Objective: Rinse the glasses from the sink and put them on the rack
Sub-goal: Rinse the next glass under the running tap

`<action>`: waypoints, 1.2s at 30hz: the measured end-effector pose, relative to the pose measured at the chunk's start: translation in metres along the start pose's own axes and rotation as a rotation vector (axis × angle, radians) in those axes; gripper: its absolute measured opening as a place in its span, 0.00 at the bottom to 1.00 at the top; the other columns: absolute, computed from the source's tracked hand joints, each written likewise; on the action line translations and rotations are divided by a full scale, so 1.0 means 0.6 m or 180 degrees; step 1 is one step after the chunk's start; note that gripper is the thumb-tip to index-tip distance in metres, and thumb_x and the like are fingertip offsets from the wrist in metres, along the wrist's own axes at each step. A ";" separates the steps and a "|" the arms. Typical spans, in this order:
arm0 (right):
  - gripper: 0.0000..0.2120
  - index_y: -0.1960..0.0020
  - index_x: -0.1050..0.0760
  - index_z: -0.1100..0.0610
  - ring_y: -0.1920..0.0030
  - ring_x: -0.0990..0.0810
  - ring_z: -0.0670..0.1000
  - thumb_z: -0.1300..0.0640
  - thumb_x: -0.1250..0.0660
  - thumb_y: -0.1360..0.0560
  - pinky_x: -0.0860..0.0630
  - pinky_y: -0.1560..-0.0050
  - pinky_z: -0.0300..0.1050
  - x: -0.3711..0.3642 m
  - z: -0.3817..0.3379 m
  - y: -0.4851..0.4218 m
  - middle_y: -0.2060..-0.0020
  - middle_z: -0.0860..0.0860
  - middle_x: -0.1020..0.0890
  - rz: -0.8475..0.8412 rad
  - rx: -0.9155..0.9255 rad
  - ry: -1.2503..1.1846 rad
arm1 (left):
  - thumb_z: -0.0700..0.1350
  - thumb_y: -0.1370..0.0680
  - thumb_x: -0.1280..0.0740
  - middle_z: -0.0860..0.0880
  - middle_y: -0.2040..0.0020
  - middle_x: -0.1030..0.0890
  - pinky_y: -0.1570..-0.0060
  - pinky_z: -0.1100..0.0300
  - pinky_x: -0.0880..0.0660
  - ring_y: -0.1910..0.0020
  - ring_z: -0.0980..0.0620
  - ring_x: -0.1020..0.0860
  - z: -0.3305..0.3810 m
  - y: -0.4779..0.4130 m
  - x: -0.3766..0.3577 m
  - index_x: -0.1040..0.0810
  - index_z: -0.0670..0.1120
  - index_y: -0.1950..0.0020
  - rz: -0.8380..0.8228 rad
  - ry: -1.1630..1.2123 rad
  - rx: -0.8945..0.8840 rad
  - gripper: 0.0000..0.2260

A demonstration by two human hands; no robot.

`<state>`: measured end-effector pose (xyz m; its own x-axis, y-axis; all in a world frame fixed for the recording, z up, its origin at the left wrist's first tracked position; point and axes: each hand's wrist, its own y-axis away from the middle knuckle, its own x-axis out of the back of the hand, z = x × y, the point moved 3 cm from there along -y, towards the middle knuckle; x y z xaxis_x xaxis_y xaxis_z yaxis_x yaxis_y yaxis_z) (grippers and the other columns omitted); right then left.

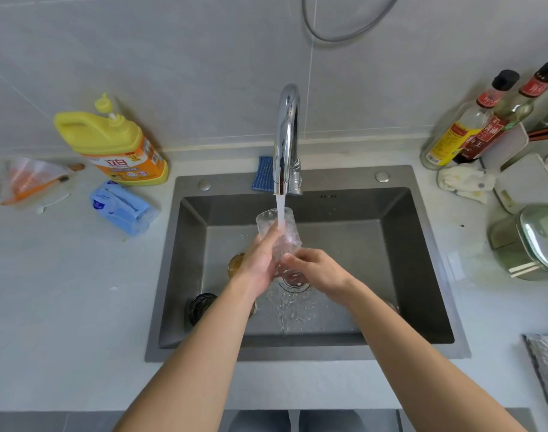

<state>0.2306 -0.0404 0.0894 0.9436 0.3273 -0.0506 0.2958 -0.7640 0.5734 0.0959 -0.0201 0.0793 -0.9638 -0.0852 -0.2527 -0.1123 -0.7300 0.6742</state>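
A clear textured glass (282, 232) is held tilted under the running chrome tap (286, 138), and water streams into its mouth. My left hand (260, 263) grips its side. My right hand (316, 269) pinches its base. Below them, in the dark grey sink (422, 275), lie an amber glass (235, 265) and a dark ribbed glass (201, 307), both partly hidden by my left arm. Another glass edge (392, 307) peeks out beside my right forearm. Water splashes around the drain (293, 283).
A yellow detergent bottle (110, 145) and a blue tissue pack (123, 207) stand left of the sink. Sauce bottles (472, 120), a white rack (528, 176), a cloth (463, 182) and a green lidded pot (534, 241) are on the right. A blue sponge (263, 174) lies behind the tap.
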 end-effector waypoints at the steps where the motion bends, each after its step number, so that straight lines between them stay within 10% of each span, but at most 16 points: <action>1: 0.12 0.51 0.18 0.59 0.54 0.16 0.60 0.51 0.32 0.18 0.16 0.45 0.56 0.004 0.003 -0.004 0.52 0.62 0.13 0.0122 0.0112 0.0377 | 0.70 0.34 0.24 0.40 0.33 0.19 0.51 0.50 0.19 0.42 0.43 0.16 0.003 0.001 -0.001 0.23 0.48 0.29 0.0064 0.0057 -0.0062 0.40; 7: 0.36 0.33 0.29 0.59 0.46 0.13 0.54 0.43 0.20 0.32 0.21 0.36 0.56 0.003 0.011 -0.002 0.48 0.55 0.13 -0.0157 -0.0036 -0.0349 | 0.69 0.30 0.28 0.39 0.34 0.18 0.61 0.53 0.19 0.46 0.43 0.15 0.004 0.000 -0.003 0.29 0.47 0.25 -0.0105 0.0072 -0.0116 0.41; 13: 0.39 0.35 0.31 0.56 0.47 0.13 0.51 0.24 0.38 0.28 0.19 0.40 0.54 -0.008 -0.005 -0.001 0.44 0.55 0.15 0.0198 0.0094 0.0056 | 0.71 0.26 0.31 0.35 0.42 0.17 0.64 0.57 0.23 0.55 0.47 0.17 0.010 0.011 -0.012 0.25 0.43 0.29 -0.0349 -0.0312 -0.0290 0.38; 20: 0.22 0.28 0.33 0.52 0.39 0.19 0.47 0.61 0.32 0.19 0.22 0.35 0.44 0.004 -0.007 0.007 0.37 0.50 0.19 0.0156 0.0603 0.0007 | 0.48 0.32 0.18 0.46 0.51 0.15 0.48 0.55 0.21 0.48 0.48 0.15 0.013 0.005 0.008 0.20 0.43 0.44 -0.0029 -0.0780 -0.0813 0.20; 23: 0.25 0.31 0.25 0.49 0.35 0.20 0.47 0.59 0.29 0.27 0.25 0.29 0.53 0.021 -0.023 -0.001 0.37 0.45 0.17 0.0222 0.0434 0.0144 | 0.50 0.39 0.16 0.48 0.39 0.16 0.44 0.55 0.19 0.39 0.50 0.17 0.013 0.002 0.019 0.21 0.49 0.36 0.0267 -0.0848 -0.0912 0.34; 28: 0.25 0.25 0.27 0.55 0.27 0.27 0.49 0.67 0.43 0.20 0.33 0.23 0.49 0.031 -0.081 -0.034 0.29 0.50 0.23 0.0706 0.0572 0.0657 | 0.31 0.37 0.19 0.51 0.40 0.17 0.45 0.63 0.23 0.37 0.53 0.20 0.037 0.002 0.032 0.23 0.52 0.37 0.0233 -0.1089 -0.1121 0.33; 33: 0.21 0.30 0.21 0.53 0.29 0.25 0.51 0.61 0.44 0.18 0.32 0.24 0.50 0.030 -0.125 -0.069 0.32 0.50 0.19 0.0661 0.0342 0.1266 | 0.33 0.39 0.19 0.55 0.41 0.18 0.46 0.67 0.24 0.45 0.65 0.20 0.030 0.006 0.040 0.22 0.53 0.37 0.0239 -0.1391 -0.1048 0.34; 36: 0.20 0.30 0.22 0.55 0.29 0.26 0.54 0.61 0.45 0.16 0.33 0.27 0.49 0.029 -0.147 -0.081 0.31 0.53 0.21 0.0581 0.0355 0.1471 | 0.36 0.44 0.21 0.52 0.42 0.18 0.47 0.61 0.25 0.42 0.56 0.19 0.028 0.009 0.033 0.22 0.54 0.38 0.0196 -0.1314 -0.0948 0.35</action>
<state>0.2193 0.0515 0.1327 0.8243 0.3755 0.4237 0.1703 -0.8782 0.4470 0.0718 -0.0142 0.0898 -0.9884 0.0968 0.1170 -0.0363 -0.8988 0.4369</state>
